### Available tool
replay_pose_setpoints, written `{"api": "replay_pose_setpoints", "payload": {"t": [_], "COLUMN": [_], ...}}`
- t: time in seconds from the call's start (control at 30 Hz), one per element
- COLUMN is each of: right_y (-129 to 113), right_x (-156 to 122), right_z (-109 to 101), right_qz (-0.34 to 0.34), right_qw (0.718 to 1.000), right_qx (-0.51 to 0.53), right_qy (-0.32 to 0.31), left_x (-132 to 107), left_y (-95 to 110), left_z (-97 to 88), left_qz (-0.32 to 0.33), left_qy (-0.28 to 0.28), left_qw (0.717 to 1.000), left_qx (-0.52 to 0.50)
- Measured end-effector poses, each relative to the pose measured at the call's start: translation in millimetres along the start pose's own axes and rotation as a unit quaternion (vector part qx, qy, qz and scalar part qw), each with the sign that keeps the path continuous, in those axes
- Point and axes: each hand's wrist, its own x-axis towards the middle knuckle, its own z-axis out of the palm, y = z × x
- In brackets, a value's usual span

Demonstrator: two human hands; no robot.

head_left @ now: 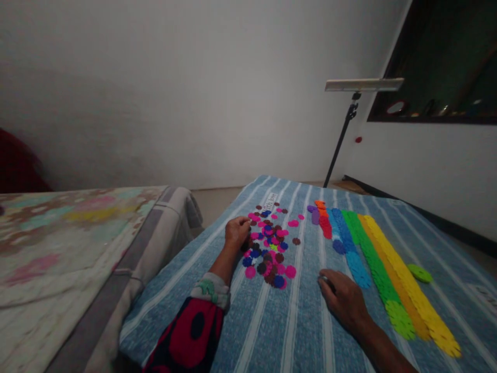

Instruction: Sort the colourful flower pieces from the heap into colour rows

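Note:
My left hand (pixel 237 232) is at the left edge of a loose pile of notched plastic discs (pixel 274 233) in pink, dark blue and brown. Its fingers are bent and pressed together; what they hold, if anything, is hidden. My right hand (pixel 345 299) rests low over the striped cloth, between the pile and the coloured rows. Its fingers are curled in, with a small pale spot at the fingertips that I cannot make out. Overlapping discs form long rows to its right: blue (pixel 347 235), green (pixel 373 264), orange (pixel 399 285) and yellow (pixel 417 295).
Shorter red (pixel 325 225) and purple (pixel 315 215) groups lie farther back. A light green stack (pixel 420 273) sits right of the yellow row. Blue striped cloth (pixel 272 331) covers this surface. Left is another covered surface (pixel 77 248); behind stands a lamp on a pole (pixel 341 137).

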Motion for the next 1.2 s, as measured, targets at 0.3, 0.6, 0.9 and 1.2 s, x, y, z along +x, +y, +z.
{"api": "replay_pose_setpoints", "payload": {"t": [0.3,0.6,0.9,1.2], "right_y": [2,0,-1,-3], "right_x": [-2,0,1,3], "right_z": [-1,-3,-1,-3], "right_qz": [0.020,0.015,0.027,0.045], "right_qw": [1.000,0.999,0.999,0.998], "right_qx": [-0.017,-0.033,-0.041,-0.037], "right_qy": [-0.008,-0.013,-0.016,-0.020], "left_x": [0,-3,-17,-60], "left_y": [-10,-8,5,34], "left_z": [-0.9,2.8,16.1,47.2], "left_qz": [-0.016,-0.022,0.130,0.287], "left_qy": [0.025,-0.006,-0.042,-0.292], "left_qw": [0.995,0.989,0.957,0.855], "left_qx": [0.093,0.144,0.257,0.318]}}
